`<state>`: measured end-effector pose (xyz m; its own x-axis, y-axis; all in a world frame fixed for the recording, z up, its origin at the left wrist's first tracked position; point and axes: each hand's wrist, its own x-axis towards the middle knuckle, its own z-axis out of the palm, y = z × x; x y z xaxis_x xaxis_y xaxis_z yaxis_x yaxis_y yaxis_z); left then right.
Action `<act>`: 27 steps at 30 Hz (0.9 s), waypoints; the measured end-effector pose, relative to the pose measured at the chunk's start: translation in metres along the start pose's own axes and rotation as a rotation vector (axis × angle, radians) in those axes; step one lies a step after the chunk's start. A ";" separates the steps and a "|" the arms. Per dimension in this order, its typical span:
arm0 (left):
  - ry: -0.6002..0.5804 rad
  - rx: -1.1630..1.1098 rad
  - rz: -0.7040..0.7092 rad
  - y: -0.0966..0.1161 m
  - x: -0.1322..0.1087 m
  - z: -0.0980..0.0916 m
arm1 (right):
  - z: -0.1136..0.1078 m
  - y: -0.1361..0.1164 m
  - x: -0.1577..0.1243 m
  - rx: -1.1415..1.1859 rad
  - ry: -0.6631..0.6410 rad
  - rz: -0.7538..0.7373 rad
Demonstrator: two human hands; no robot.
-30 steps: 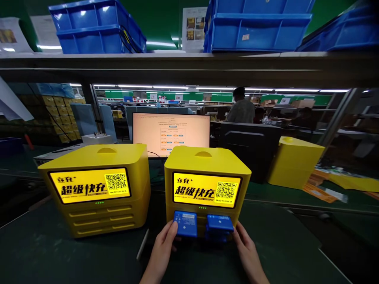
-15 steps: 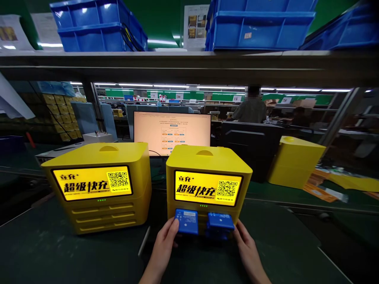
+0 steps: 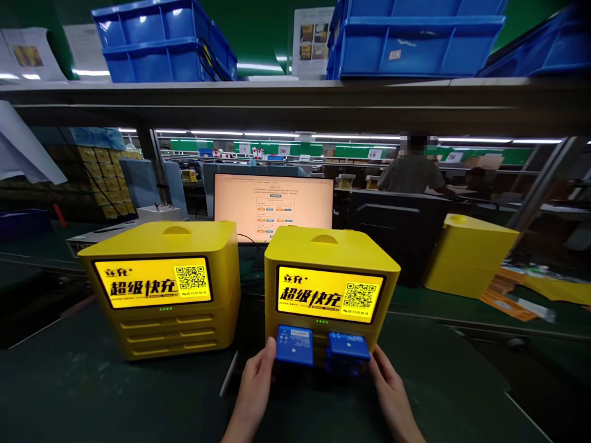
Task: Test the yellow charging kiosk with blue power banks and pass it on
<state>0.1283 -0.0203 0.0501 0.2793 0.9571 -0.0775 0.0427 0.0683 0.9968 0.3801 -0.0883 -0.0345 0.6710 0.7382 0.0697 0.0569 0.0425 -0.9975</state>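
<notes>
Nothing much has shifted over the last second: both hands sit at the same blue power banks, and only the view has slid a touch, so everything lands a bit further right. Left hand [image 3: 255, 384] has its fingers pressed together along the left edge of the left power bank [image 3: 294, 344], thumb up by its corner, gripping it where it sticks out of the front of the near yellow charging station [image 3: 330, 280]. Right hand [image 3: 390, 387] does the same on the right side, fingers closed against the edge of the right power bank [image 3: 348, 346]; a 2nd blue one seems to sit just under it, hard to tell. Both banks hang half out of the slots below the lit screen with the QR code. Another yellow station [image 3: 161, 286] stands just to the left on the dark table [image 3: 92, 394], a monitor [image 3: 273, 208] glows behind them, and blue bins [image 3: 161, 43] line the shelf above. Someone stands in the background.
</notes>
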 end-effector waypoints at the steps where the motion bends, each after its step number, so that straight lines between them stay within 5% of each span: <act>1: 0.029 -0.017 -0.025 -0.002 0.000 0.000 | 0.000 0.001 0.000 0.003 -0.008 0.005; 7: 0.030 -0.057 -0.009 -0.017 0.011 0.002 | -0.001 0.003 0.002 0.021 -0.035 0.022; 15: -0.137 0.192 -0.061 -0.017 0.015 -0.012 | -0.001 0.000 0.000 0.030 -0.081 -0.003; 19: -0.148 -0.063 -0.244 -0.032 0.016 -0.005 | 0.000 -0.002 -0.001 0.028 -0.062 0.005; 27: -0.120 -0.251 -0.182 -0.035 0.007 0.003 | 0.001 -0.004 -0.002 0.049 -0.064 -0.008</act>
<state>0.1317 -0.0164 0.0149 0.4002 0.8839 -0.2420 -0.1312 0.3166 0.9395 0.3779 -0.0894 -0.0311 0.6218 0.7793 0.0779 0.0243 0.0803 -0.9965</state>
